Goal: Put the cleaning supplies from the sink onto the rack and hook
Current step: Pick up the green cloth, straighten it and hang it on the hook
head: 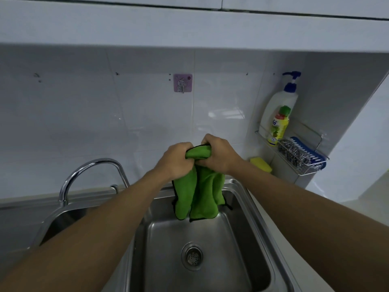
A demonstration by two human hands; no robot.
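A green cloth (pixel 200 194) with a dark edge hangs over the steel sink (pixel 250 209), held up by both hands. My left hand (pixel 175 160) grips its top from the left and my right hand (pixel 219 155) grips it from the right, fingers curled round the bunched fabric. On the tiled wall above sits a pink adhesive hook (pixel 182 83) with nothing on it. At the right a wire rack (pixel 303 165) holds a white pump bottle (pixel 280 106), a yellow dish soap bottle (pixel 279 126), a steel scourer (pixel 293 151) and a blue brush (pixel 309 151).
A yellow sponge (pixel 261 164) lies on the counter below the rack. A curved chrome faucet (pixel 92 171) stands left of the basin, whose drain strainer (pixel 192 256) is bare. A second basin (pixel 63 220) lies at the left under my forearm.
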